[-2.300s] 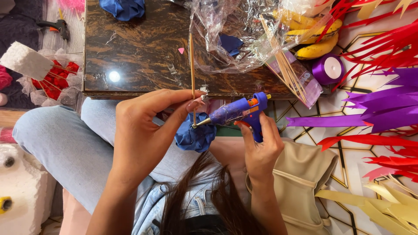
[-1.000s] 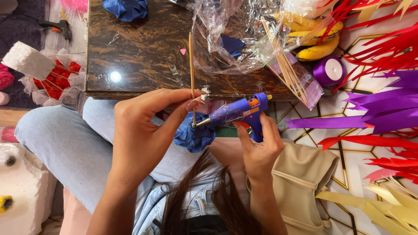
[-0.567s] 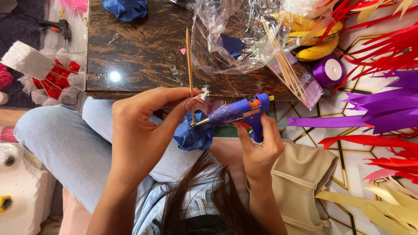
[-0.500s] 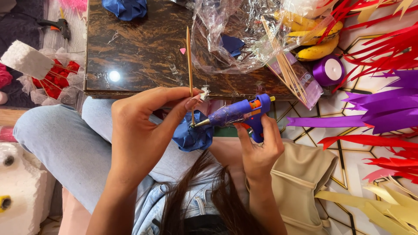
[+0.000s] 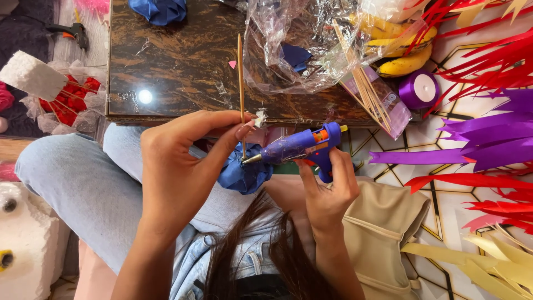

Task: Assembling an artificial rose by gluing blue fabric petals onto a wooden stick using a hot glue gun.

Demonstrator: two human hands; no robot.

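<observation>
The left hand [image 5: 177, 166] pinches a thin wooden skewer [image 5: 241, 89] between thumb and fingertips, its grip pressed together around the stick just above a blue fabric flower [image 5: 244, 173]. Held this way the skewer stands nearly upright over the flower, its free end rising across the edge of the dark marbled worktop [image 5: 177, 66], so the joint where stick meets fabric stays open to the tool.

The right hand [image 5: 327, 191] is wrapped around the handle of a purple glue gun [image 5: 300, 147], fingers closed on it. The gun lies almost level to the right of the flower, its metal nozzle touching or just beside the base of the skewer, which looks like the spot meant to take glue.

Beyond the flower, on the worktop, lie crumpled clear plastic wrap [image 5: 300, 50] and a pack of spare skewers [image 5: 372, 94]; a purple ribbon roll [image 5: 420, 89] sits further right
</observation>
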